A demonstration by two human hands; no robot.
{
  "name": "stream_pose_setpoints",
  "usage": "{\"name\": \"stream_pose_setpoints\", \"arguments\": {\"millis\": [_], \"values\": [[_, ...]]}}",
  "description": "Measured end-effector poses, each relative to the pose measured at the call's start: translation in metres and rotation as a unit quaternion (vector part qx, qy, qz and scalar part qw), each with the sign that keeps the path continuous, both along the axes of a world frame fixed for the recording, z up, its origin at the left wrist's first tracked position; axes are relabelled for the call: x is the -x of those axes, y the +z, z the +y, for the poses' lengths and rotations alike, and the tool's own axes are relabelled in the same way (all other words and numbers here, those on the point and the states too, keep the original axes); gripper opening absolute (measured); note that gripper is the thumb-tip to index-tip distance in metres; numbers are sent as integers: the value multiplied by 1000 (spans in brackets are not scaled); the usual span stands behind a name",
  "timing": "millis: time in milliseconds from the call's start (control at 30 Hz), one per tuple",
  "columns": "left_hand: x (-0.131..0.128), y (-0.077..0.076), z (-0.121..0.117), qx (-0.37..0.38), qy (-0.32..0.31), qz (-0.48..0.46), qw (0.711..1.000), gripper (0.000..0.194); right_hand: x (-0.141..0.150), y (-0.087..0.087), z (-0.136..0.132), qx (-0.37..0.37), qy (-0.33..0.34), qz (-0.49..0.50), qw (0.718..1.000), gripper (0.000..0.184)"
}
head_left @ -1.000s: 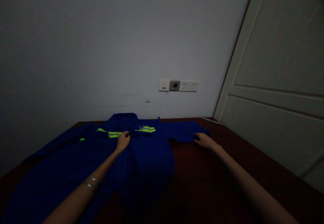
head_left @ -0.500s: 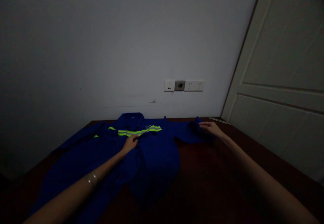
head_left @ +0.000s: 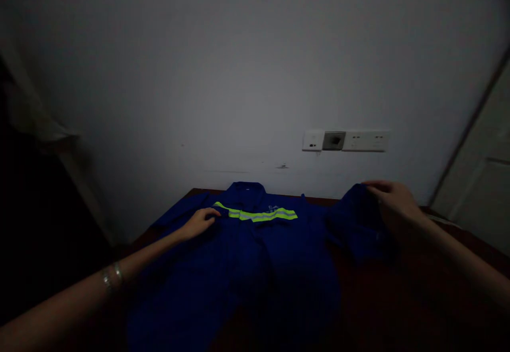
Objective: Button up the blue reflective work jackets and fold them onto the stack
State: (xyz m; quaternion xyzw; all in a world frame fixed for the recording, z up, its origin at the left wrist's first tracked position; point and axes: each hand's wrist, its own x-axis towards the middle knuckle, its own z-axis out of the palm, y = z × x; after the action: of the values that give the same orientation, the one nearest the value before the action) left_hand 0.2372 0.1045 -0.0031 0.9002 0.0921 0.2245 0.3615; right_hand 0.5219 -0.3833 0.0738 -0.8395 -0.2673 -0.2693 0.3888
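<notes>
A blue work jacket (head_left: 290, 246) lies front up, its collar toward the wall and a yellow-green reflective band with a grey stripe across the chest. My left hand (head_left: 200, 221) is at the left side of the chest, just below the band. Its fingers and thumb are closed on a bit of the cloth there. Farther right, my right hand (head_left: 394, 197) pinches the end of the jacket's sleeve (head_left: 353, 224) between fingertips and thumb. That sleeve is raised off the surface and bunched. The jacket's lower part fades into shadow.
The dark reddish-brown surface (head_left: 358, 293) beneath the jacket meets a pale wall (head_left: 239, 76). Sockets and switch plates (head_left: 364, 141) sit low on that wall. A pale panelled door (head_left: 488, 182) stands at the right. Deep shadow fills the left side.
My left hand has moved from the middle of the chest to its left side. My right hand has lifted the sleeve end upward. The camera has turned left.
</notes>
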Motion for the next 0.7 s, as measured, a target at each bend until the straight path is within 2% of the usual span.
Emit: {"name": "stream_pose_setpoints", "arguments": {"millis": [33,100,233,333,433,500,600,700], "values": [[11,2,19,3,32,4,999,26,-2,-2,11,34,-16,-3,999,27],[33,4,58,13,97,21,995,25,-2,-12,42,104,-1,-35,994,31],[78,1,125,63,231,43,970,19,11,-52,132,179,132,-151,963,32],[105,-6,160,85,320,47,942,12,38,-86,202,211,234,-144,938,32],[122,-18,181,94,360,66,926,10,76,-111,256,232,346,-123,901,33],[127,-29,189,104,374,87,917,12,101,-121,279,241,406,-105,875,37],[126,-48,196,125,387,108,907,24,130,-130,300,270,467,-85,838,40],[120,-65,198,151,380,46,911,28,142,-139,309,305,490,-70,813,41]]}}
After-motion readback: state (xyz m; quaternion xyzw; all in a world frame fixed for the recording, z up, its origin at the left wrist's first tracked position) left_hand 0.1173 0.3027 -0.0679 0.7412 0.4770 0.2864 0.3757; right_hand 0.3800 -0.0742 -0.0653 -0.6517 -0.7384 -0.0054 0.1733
